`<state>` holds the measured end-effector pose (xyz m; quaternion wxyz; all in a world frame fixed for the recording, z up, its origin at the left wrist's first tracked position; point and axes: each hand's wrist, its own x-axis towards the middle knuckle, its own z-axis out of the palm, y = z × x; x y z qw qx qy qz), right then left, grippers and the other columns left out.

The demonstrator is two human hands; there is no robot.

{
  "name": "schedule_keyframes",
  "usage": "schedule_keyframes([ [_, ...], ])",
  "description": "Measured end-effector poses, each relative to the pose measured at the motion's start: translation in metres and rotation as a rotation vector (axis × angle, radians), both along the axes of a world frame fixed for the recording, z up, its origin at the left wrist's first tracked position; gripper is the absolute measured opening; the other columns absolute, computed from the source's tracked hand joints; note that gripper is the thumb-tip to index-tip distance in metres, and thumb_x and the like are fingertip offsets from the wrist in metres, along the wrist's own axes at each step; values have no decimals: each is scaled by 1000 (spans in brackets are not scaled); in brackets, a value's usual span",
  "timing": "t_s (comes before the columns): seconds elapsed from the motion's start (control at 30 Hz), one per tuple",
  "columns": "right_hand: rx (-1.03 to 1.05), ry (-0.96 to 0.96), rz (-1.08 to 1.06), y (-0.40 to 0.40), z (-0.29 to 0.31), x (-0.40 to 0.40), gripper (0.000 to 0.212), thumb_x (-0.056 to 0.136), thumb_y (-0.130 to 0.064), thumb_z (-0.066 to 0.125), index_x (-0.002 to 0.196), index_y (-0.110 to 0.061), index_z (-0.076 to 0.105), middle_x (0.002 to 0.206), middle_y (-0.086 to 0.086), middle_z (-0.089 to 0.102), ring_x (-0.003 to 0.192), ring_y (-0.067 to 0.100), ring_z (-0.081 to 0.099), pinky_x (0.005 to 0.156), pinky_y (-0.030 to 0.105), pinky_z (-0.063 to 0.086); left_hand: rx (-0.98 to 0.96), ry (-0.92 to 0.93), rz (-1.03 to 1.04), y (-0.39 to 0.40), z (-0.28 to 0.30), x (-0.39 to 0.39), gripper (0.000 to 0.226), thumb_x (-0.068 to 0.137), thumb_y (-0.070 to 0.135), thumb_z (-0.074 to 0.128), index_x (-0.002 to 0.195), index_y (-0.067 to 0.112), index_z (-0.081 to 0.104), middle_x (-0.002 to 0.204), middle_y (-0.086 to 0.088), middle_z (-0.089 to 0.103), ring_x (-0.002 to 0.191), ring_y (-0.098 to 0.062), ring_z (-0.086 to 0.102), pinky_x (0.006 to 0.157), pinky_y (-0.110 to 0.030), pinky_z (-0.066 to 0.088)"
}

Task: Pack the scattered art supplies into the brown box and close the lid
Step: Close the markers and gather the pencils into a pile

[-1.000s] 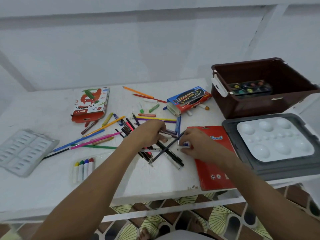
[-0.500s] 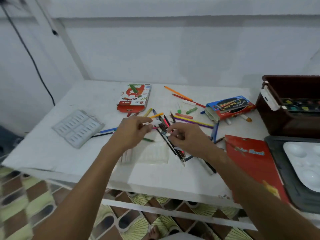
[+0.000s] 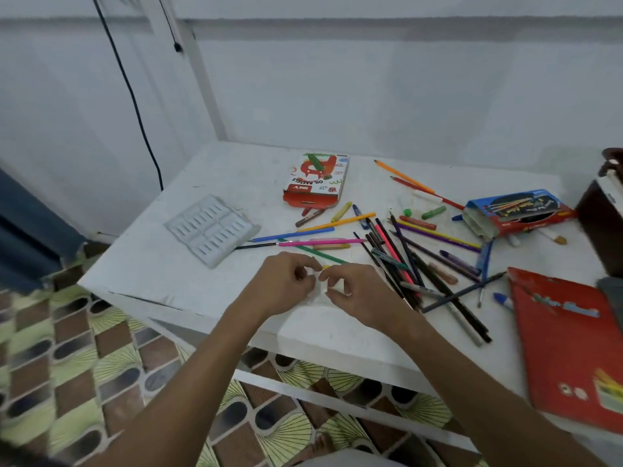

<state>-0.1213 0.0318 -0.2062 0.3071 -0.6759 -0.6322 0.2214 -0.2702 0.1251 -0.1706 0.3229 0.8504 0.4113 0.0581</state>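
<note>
Both hands are working a small clear plastic pack (image 3: 320, 291) at the bench (image 3: 188, 278) front edge. Left hand (image 3: 286, 284) and right hand (image 3: 357, 293) are both pinching it with curled fingers; contents mostly hidden, a yellow tip is showing. Brown box (image 3: 603, 227) is sitting far right, barely in frame. Loose pencils (image 3: 404, 261) are piling just right of the hands, oil pastel carton (image 3: 317, 187) and grey tray (image 3: 212, 229) behind. Suggest: grip the pack firmly, keep it level, and carry it across clear of the pencil pile.
</note>
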Motion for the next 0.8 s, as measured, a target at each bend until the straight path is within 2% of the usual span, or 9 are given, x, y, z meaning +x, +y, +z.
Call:
schedule_keyframes([
  [0.13, -3, -2, -51, -1, -5, -4, 24, 83, -12, 66, 107, -16, 69, 96, 3, 65, 68, -12, 42, 68, 3, 28, 19, -1, 0, -4, -1, 9, 38, 88, 23, 63, 124, 33, 59, 88, 5, 65, 74, -4, 59, 61, -9, 38],
  [0.2, -15, 10, -62, -4, -5, -4, 26, 83, -12, 67, 108, -15, 70, 98, 3, 64, 70, -11, 42, 69, 6, 31, 22, 0, 23, -5, -5, 11, 34, 85, 25, 66, 118, 32, 61, 83, 8, 62, 71, -4, 59, 58, -6, 36],
  [0.3, -17, -5, -97, -6, -7, -2, 26, 84, -15, 66, 110, -15, 70, 100, 2, 63, 68, -11, 42, 67, 1, 30, 28, 35, 52, -4, -9, 15, 21, 84, 29, 68, 105, 25, 66, 80, 8, 61, 73, -5, 57, 60, -10, 38],
  [0.4, -17, -36, -168, -4, -10, 1, 24, 87, -19, 64, 110, -17, 69, 98, 0, 61, 68, -9, 43, 70, 9, 31, 39, 73, 71, -2, -12, 16, 20, 87, 31, 64, 105, 21, 68, 87, 4, 63, 73, -7, 54, 70, -18, 41],
  [0.5, -47, -44, -221, 0, -10, 0, 30, 89, -25, 62, 118, -18, 65, 95, -2, 57, 69, -3, 43, 70, 13, 32, 41, 93, 58, 0, -13, 15, 21, 88, 32, 62, 106, 22, 68, 87, 3, 62, 73, -7, 53, 70, -19, 41],
  [0.6, -94, -35, -245, 1, -8, -1, 38, 90, -31, 60, 126, -20, 59, 100, 1, 56, 70, 0, 42, 74, 17, 33, 41, 82, 9, 1, -11, 13, 21, 89, 29, 61, 109, 25, 68, 97, 1, 67, 78, -8, 55, 73, -19, 41],
  [0.7, -148, -20, -244, 0, -6, -3, 33, 90, -37, 60, 117, -19, 64, 101, -3, 53, 78, 2, 44, 76, 18, 33, 58, 69, -47, 3, -11, 12, 24, 89, 28, 62, 112, 27, 68, 89, 4, 62, 73, -5, 52, 71, -18, 40],
  [0.8, -162, -2, -284, 2, -4, -6, 27, 89, -39, 60, 93, -15, 72, 97, -1, 55, 84, 7, 51, 74, 22, 38, 65, 91, -62, 3, -12, 10, 27, 90, 32, 62, 116, 27, 67, 95, 3, 65, 77, -7, 54, 73, -20, 42],
])
